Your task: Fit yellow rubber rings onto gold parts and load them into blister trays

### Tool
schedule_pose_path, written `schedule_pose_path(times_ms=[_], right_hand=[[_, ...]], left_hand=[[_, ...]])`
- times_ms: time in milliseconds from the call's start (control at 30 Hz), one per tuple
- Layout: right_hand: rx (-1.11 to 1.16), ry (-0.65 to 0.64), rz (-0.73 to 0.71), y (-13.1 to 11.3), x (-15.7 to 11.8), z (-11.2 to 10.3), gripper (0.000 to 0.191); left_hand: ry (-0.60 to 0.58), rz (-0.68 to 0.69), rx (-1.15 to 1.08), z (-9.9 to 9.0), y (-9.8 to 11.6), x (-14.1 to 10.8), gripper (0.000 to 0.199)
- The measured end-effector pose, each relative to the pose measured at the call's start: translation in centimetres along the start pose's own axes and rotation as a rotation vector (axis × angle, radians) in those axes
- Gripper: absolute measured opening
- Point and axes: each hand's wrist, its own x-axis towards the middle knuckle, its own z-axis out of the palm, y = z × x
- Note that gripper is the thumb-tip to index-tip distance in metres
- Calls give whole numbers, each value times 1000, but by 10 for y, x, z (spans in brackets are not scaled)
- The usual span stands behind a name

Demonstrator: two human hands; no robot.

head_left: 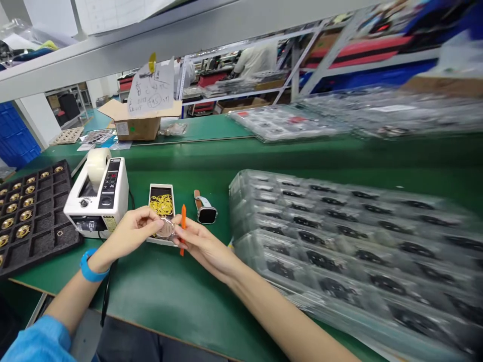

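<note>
Between my two hands is a round, silvery piece [165,229] that looks like a watch case; its details are too small to make out. My left hand [140,229] pinches it from the left with thumb and fingertips. From the right, my right hand [196,240] grips its edge and also keeps an orange plastic pry stick [183,221] upright between the fingers. Right behind the hands lies a white box [174,193] of yellow rings [161,203], its near part covered by them. A smartwatch [207,214] with a brown and pale strap rests to the right.
A white tape dispenser [117,176] stands at left, beside a black compartment tray [49,241] of gold-coloured rings. Stacked clear plastic trays [264,241] with dark parts fill the right side. An open carton [139,129] sits on the back ledge, under an overhead shelf beam [158,42].
</note>
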Motion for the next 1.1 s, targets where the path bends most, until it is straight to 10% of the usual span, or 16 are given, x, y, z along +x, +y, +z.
schedule_pose_path(times_ms=[867, 1100], right_hand=[[32, 27, 23, 2, -4, 1, 40], [-102, 69, -3, 9, -4, -1, 42]], left_hand=[[24, -48, -10, -2, -11, -2, 23], [175, 49, 274, 5, -16, -4, 22]])
